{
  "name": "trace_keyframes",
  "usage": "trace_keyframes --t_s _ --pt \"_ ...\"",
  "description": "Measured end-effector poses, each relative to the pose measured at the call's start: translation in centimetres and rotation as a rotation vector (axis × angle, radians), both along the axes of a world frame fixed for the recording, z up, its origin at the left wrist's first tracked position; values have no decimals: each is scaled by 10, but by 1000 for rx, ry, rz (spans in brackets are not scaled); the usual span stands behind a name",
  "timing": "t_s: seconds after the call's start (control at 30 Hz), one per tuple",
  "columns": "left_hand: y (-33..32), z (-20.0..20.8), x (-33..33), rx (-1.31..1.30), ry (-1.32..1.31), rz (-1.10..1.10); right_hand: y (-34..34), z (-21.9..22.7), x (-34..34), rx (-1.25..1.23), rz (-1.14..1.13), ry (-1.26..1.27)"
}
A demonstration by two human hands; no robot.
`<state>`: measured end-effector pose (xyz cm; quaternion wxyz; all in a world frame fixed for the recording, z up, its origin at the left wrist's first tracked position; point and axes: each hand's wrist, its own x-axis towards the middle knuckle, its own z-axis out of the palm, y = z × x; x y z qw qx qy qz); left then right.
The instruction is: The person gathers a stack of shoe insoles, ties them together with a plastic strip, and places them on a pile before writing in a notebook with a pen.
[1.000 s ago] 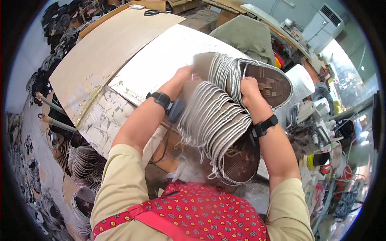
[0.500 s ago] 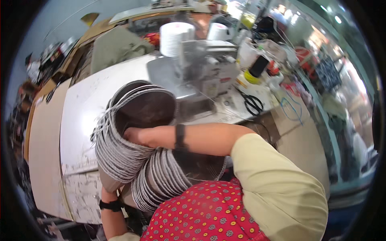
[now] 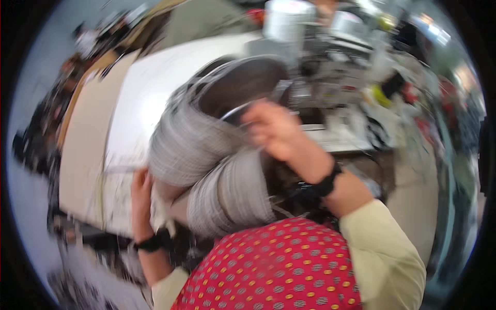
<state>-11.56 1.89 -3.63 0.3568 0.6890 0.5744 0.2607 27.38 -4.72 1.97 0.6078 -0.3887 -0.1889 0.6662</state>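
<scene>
A large grey ribbed bundle [image 3: 182,139] of nested, cord-edged pieces leans on the table, its dark hollow mouth [image 3: 232,85] facing up and away. A second ribbed bundle [image 3: 235,194] lies against it, nearer my body. At the near right rim of the mouth is my right hand [image 3: 274,132], fingers curled in a pinch on a pale-edged piece; motion smears the detail. My left hand [image 3: 140,199] stands beside the large bundle's lower left side, fingers stretched upward, with nothing seen in it.
A white work table [image 3: 150,98] extends left and back, with a tan board [image 3: 90,134] along its left edge. Behind the bundles, a sewing machine [image 3: 336,77] stands by white thread cones [image 3: 289,20]. Black-handled scissors [image 3: 377,132] lie at the right.
My right hand has come out of the hollow mouth up to its rim. My left hand, earlier hidden under the bundle, now shows at its side. The whole view has shifted and blurred.
</scene>
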Motion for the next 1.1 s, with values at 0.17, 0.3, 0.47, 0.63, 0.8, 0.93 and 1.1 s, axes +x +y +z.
trace_keyframes --t_s 0.17,0.3,0.47,0.63,0.8,0.93,1.1 --pt "-65 107 140 657 -157 -479 -29 45 -38 405 -115 -177" --pt "-75 77 210 817 185 -500 -45 45 -42 583 -51 -595" --pt "-61 79 192 911 336 -687 -54 50 -27 526 -52 -383" --pt "-70 113 171 356 -50 -529 -62 33 -41 646 107 -54" --pt "-58 123 167 -628 -762 -184 -57 20 -57 1221 231 -1158" --pt "-54 119 156 340 -96 -584 -61 23 -46 508 217 -664" --pt "-61 130 174 1191 144 -786 -51 27 -54 406 234 -260"
